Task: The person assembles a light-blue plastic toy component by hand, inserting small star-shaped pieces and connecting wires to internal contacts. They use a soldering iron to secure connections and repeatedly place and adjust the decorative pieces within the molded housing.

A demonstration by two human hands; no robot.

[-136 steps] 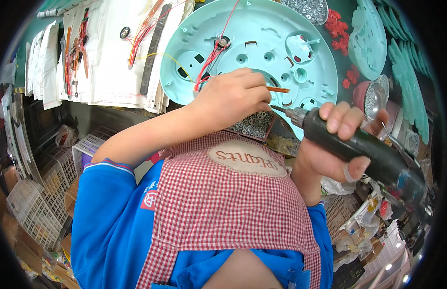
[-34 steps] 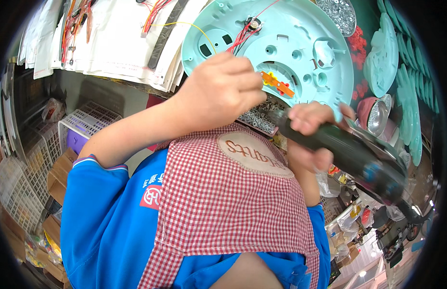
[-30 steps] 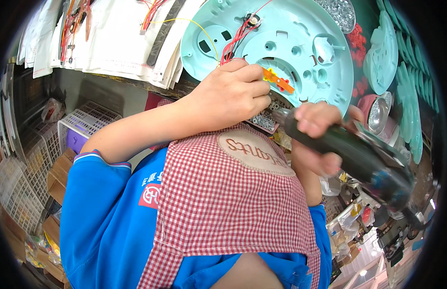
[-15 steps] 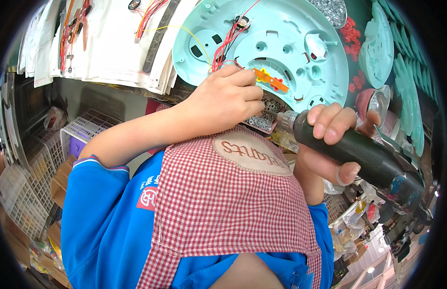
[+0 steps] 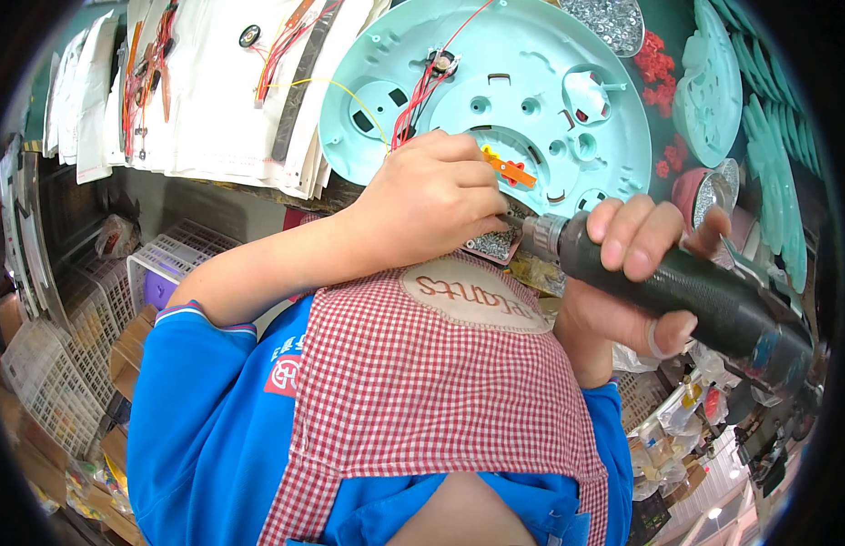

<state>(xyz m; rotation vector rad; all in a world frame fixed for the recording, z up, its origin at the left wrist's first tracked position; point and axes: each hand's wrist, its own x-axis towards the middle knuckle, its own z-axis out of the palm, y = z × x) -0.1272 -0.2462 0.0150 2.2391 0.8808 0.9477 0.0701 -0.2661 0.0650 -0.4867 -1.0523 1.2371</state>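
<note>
My right hand (image 5: 636, 264) grips a dark power screwdriver (image 5: 686, 291), its thumb and fingers wrapped round the thick body. The driver lies aslant, and its metal nose (image 5: 542, 235) points left toward my left hand (image 5: 436, 193). That hand is closed, with fingertips near the driver's bit; whatever it pinches is hidden behind the fingers. Just beyond it lies a round turquoise plastic shell (image 5: 531, 86), open side up. An orange strip with yellow and red parts (image 5: 511, 171) sits in the shell, along with a small speaker (image 5: 443, 63) and red wires (image 5: 420, 107).
A tray of small screws (image 5: 490, 246) stands under my left hand. At the back right are a bowl of metal screws (image 5: 613, 23), red plastic pieces (image 5: 656, 73) and stacked turquoise shells (image 5: 773, 136). White sheets (image 5: 204, 91) with wired parts lie at left, above plastic crates (image 5: 163, 264).
My right hand and the driver have shifted slightly right and down. My left hand stays near the bit, still closed. The shell appears a little farther left.
</note>
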